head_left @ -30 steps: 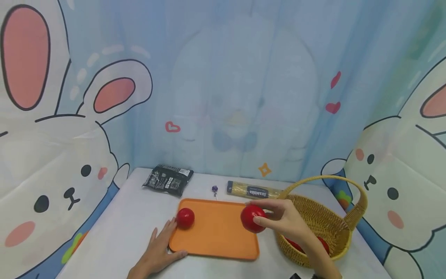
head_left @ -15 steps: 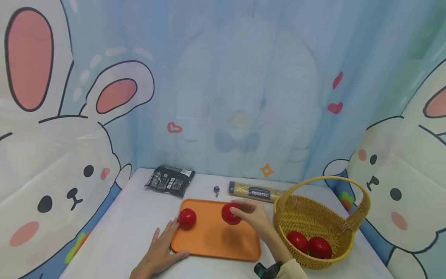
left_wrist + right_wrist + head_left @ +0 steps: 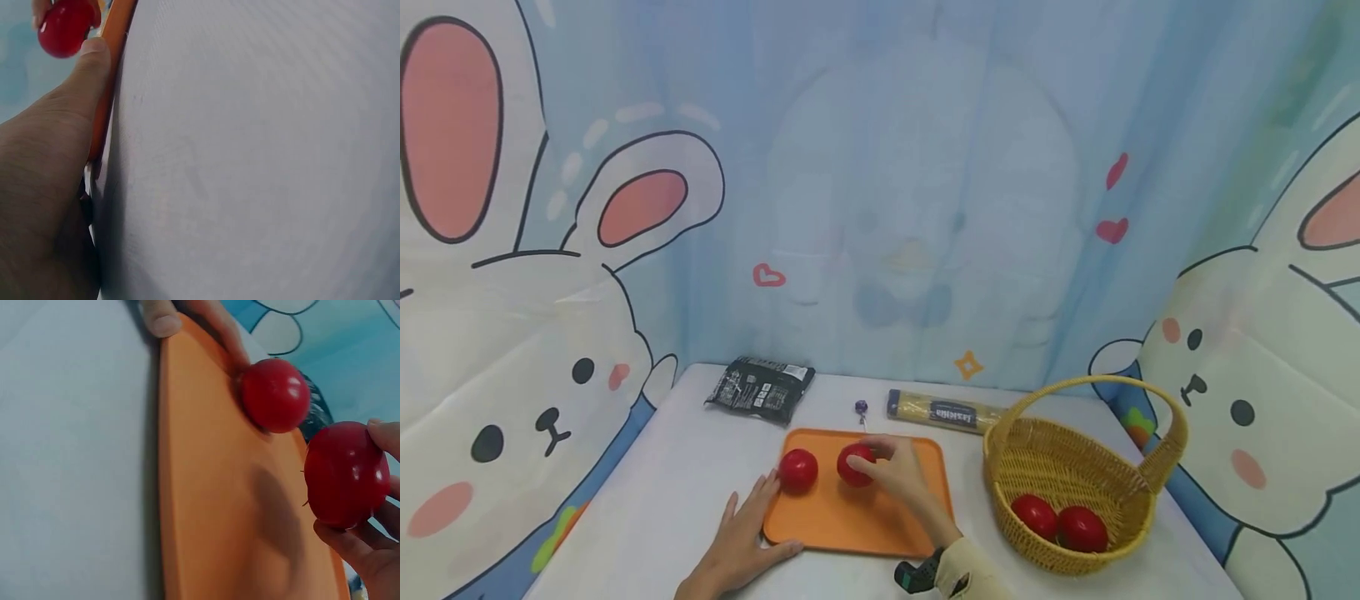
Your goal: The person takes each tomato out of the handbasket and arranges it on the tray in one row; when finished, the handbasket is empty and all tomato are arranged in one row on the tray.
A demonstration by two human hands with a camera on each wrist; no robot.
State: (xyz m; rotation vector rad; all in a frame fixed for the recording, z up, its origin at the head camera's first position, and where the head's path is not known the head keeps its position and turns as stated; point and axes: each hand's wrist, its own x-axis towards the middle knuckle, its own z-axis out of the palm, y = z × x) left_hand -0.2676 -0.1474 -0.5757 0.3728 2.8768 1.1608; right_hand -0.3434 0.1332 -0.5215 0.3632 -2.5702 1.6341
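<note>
My right hand [image 3: 895, 471] pinches a red tomato [image 3: 854, 465] between thumb and fingers, close over the middle of the orange tray [image 3: 880, 525]. In the right wrist view, the held tomato [image 3: 347, 475] shows thin stem bits on its side, and a shadow lies on the tray below. A second tomato [image 3: 798, 472] sits at the tray's left end. My left hand [image 3: 741, 533] rests at the tray's left edge, fingers extended beside that tomato, thumb along the near corner. The left wrist view shows its thumb [image 3: 94, 59] against the tray rim.
On the right stands a yellow wicker basket [image 3: 1067, 450] with a tall handle and two tomatoes [image 3: 1081, 529] inside. Along the back lie a black packet [image 3: 762, 389], a small lollipop [image 3: 861, 407] and a pack of noodles [image 3: 943, 412]. A printed curtain [image 3: 895, 208] hangs behind the white table.
My right hand has carried the tomato leftward from beside the basket to over the tray's middle, close to the other tomato. My left hand has stayed in place.
</note>
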